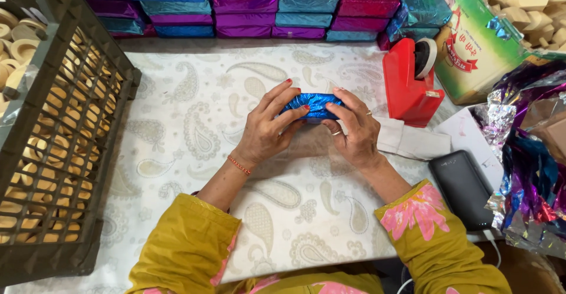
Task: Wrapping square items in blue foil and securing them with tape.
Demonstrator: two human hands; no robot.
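Left hand (268,130) and right hand (352,130) are both gripping a small blue foil packet (312,104), fingers curled over its top and ends, holding it above the middle of the paisley cloth (194,123). A red tape dispenser (410,84) is standing just right of the right hand. Wrapped foil blocks (259,5) are sitting stacked along the far edge. A dark crate (65,123) of pale wooden rings is sitting at left. A black phone (463,189) and loose foil sheets (530,170) are lying at right.
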